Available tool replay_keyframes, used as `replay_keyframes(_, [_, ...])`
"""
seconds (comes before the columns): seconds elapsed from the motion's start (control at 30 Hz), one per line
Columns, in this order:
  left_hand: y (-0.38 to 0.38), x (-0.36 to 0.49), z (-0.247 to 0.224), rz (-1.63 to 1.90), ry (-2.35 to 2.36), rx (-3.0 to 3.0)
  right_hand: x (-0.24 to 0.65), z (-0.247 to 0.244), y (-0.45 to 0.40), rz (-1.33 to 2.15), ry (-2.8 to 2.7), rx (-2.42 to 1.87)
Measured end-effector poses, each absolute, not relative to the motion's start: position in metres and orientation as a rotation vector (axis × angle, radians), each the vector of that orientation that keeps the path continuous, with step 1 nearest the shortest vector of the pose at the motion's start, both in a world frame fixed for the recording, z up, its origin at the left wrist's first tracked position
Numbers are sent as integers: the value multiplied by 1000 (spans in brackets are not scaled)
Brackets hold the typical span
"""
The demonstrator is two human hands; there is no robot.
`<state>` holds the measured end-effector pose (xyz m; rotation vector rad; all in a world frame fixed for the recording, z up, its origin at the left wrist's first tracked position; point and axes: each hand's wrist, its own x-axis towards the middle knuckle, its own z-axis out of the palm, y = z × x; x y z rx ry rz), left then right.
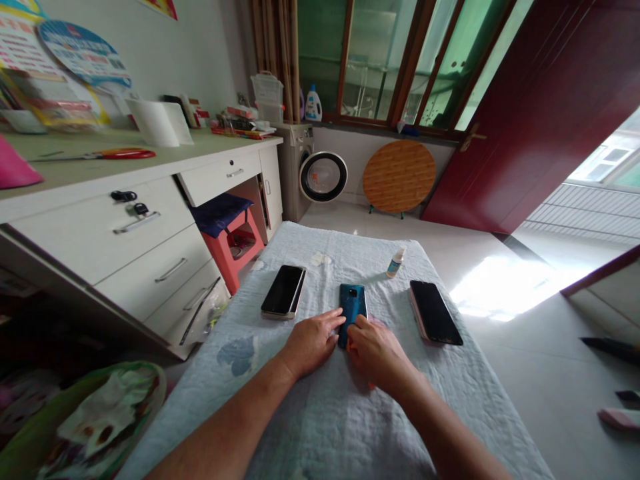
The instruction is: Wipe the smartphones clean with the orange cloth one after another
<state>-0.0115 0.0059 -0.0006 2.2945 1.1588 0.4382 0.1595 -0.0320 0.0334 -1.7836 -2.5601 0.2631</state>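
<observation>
A smartphone with a shiny blue back point(353, 303) lies face down on the cloth-covered table, its camera block at the far end. My left hand point(313, 340) rests against the phone's left edge, fingers stretched out with the tips on it and the thumb lower down. Over the lower part of the phone, my right hand point(375, 350) is closed with its fingers curled. Bits of orange and pink show around that hand; what it holds is mostly hidden beneath it. Beyond the phone, to the right, stands a small spray bottle point(395, 263).
Stacked dark-screened phones point(283, 291) lie at left; another black-screened phone point(436, 312) lies on a pinkish one at right. A pale blue quilted cover point(320, 413) drapes the table. Left are a white desk point(135, 233), a red stool point(227, 257) and a green-rimmed bin point(157, 373).
</observation>
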Motion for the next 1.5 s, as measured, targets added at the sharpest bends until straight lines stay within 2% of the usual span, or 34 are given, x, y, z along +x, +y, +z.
replay_keyframes(0.2, [3, -12, 0, 477, 1133, 2316, 151, 25, -31, 277, -2522, -1764])
replay_keyframes(1.1, [5, -13, -3, 447, 1124, 2275, 188, 41, -29, 339, -2596, -2002])
replay_keyframes(1.5, [6, -14, -2, 447, 1114, 2283, 202, 22, -7, 275, -2470, -1882])
